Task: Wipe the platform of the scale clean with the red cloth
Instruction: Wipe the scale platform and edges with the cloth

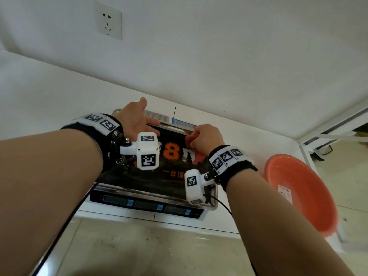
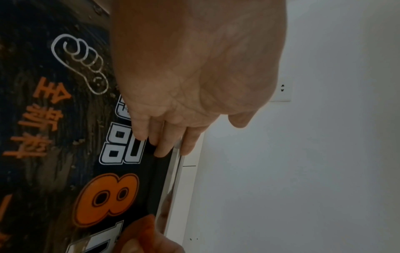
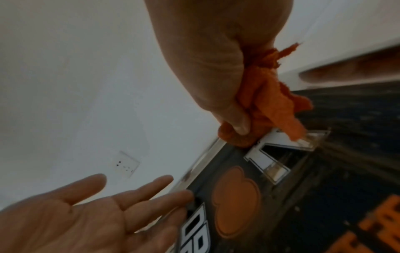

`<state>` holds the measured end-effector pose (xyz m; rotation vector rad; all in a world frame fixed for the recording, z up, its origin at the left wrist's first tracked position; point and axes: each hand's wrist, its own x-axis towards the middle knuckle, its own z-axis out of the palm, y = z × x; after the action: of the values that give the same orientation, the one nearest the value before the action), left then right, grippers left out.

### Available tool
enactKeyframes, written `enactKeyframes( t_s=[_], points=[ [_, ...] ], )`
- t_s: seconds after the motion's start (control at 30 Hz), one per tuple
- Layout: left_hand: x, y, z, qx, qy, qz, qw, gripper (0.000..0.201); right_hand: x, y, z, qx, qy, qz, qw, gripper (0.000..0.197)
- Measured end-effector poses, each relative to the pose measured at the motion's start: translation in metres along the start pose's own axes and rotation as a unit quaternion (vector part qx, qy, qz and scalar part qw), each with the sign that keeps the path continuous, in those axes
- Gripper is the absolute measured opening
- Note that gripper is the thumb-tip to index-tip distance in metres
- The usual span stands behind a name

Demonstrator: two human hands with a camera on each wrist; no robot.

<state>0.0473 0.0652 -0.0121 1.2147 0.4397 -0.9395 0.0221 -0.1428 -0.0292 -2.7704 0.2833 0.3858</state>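
Note:
The scale's platform [image 1: 159, 180] carries a black sticker with an orange "8"; brown smears streak it [image 2: 65, 162]. My left hand [image 1: 139, 120] lies open at the platform's far left. Its straight fingers [image 2: 164, 147] touch the far metal rim. The palm also shows in the right wrist view [image 3: 129, 196]. My right hand [image 1: 203, 138] is at the far right of the platform and grips the bunched red cloth [image 3: 270, 102]. The cloth presses on the sticker near the far rim [image 3: 203, 162]. A corner of the cloth [image 2: 145, 227] shows in the left wrist view.
The scale stands on a white counter [image 1: 59, 92] close to a white wall with a socket [image 1: 109, 19]. Its display panel [image 1: 147, 204] faces me and a keypad [image 1: 157, 115] sits at the far side. An orange-red basin [image 1: 302, 192] stands to the right.

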Motion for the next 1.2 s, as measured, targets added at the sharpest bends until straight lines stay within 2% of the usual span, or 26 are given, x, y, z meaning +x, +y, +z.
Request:
enactKeyframes(
  t_s=[0.1, 0.2, 0.37, 0.53, 0.7, 0.8, 0.87, 1.0, 1.07, 1.13, 1.2],
  points=[
    [0.0, 0.001, 0.001, 0.002, -0.001, 0.003, 1.0, 0.088, -0.008, -0.004, 0.0, -0.024, -0.076, -0.024, 0.997, 0.013],
    [0.0, 0.001, 0.003, 0.01, 0.002, 0.005, 1.0, 0.087, -0.012, -0.002, -0.006, -0.009, -0.105, -0.034, 0.994, 0.016],
    [-0.001, 0.0, 0.006, 0.031, -0.001, -0.003, 1.0, 0.086, 0.004, 0.009, -0.024, 0.05, 0.007, 0.002, 0.999, 0.015],
    [0.004, 0.001, 0.01, 0.041, 0.004, -0.004, 0.999, 0.086, 0.005, 0.001, -0.002, -0.043, -0.014, 0.005, 0.999, 0.016],
    [0.005, 0.001, 0.009, 0.032, 0.001, 0.0, 1.0, 0.087, -0.007, -0.003, -0.012, -0.042, -0.124, -0.021, 0.991, 0.021],
    [0.003, 0.001, 0.009, 0.028, -0.004, -0.004, 1.0, 0.086, -0.003, 0.001, -0.028, -0.007, -0.072, -0.011, 0.997, 0.021],
    [0.002, 0.001, 0.01, 0.027, -0.007, -0.004, 1.0, 0.085, 0.003, 0.004, -0.028, -0.023, -0.034, 0.004, 0.999, 0.017],
    [0.001, 0.0, 0.009, 0.025, -0.004, -0.005, 1.0, 0.085, 0.001, 0.008, -0.011, -0.039, -0.025, 0.039, 0.998, 0.02],
    [0.002, -0.001, 0.007, 0.019, -0.004, -0.008, 1.0, 0.085, -0.003, 0.007, -0.009, -0.067, -0.061, 0.037, 0.995, 0.021],
    [0.003, 0.0, 0.005, 0.019, -0.007, -0.007, 1.0, 0.085, -0.008, 0.005, -0.014, -0.09, -0.126, 0.021, 0.988, 0.024],
    [0.003, 0.001, 0.005, 0.02, -0.009, -0.005, 1.0, 0.084, -0.009, 0.007, -0.023, -0.043, -0.157, 0.017, 0.987, 0.026]
  ],
)
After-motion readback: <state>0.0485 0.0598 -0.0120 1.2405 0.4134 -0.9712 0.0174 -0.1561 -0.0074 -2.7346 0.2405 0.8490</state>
